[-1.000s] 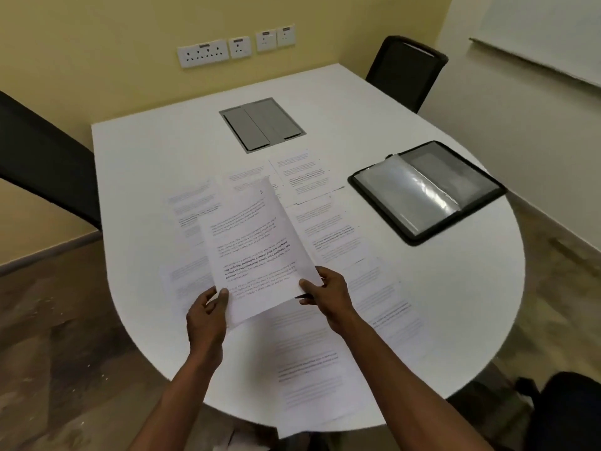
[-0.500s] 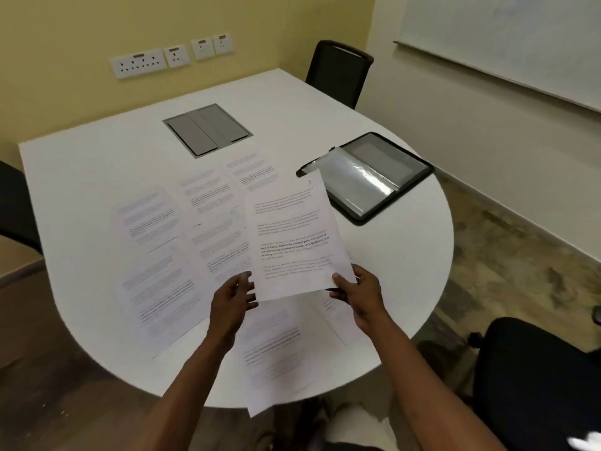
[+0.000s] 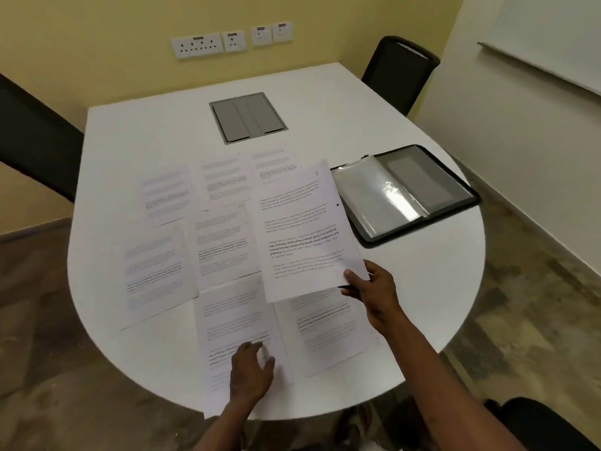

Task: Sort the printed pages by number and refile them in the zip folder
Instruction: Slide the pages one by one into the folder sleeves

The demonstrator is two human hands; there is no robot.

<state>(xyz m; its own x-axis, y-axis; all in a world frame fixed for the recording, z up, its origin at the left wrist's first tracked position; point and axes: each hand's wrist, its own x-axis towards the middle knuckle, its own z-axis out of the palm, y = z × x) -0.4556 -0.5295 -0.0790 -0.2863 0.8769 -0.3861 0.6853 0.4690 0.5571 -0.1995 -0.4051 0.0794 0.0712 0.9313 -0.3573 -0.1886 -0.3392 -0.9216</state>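
- Head view: right hand (image 3: 377, 289) pinches one printed page (image 3: 305, 229) at its lower right corner, thumb on top; the page is raised off the table (image 3: 422, 288) and tilts toward the zip folder (image 3: 419, 193).
- Left hand (image 3: 250, 369) is down flat on the nearest page (image 3: 237, 323) at the table's front edge, fingers loosely spread, gripping nothing that I can see.
- Other pages (image 3: 162, 271) are spread face up in rough rows across the middle of the table, some overlapping.
- Folder lies open on the right of the table, clear sleeves (image 3: 374, 196) showing; they look empty.
- Step, as I read it: still sorting and collecting by number; filing not started.
- There is a small mark at the held page's top right corner, probably its number; too small to read.
- Next move, my guess: lift the page under the left hand and put it with the held one in order. Needs a fingertip under a thin sheet lying flat, without dragging the neighbour beside it.
- Risk: held page is gripped at one corner only, so it could droop or swing.
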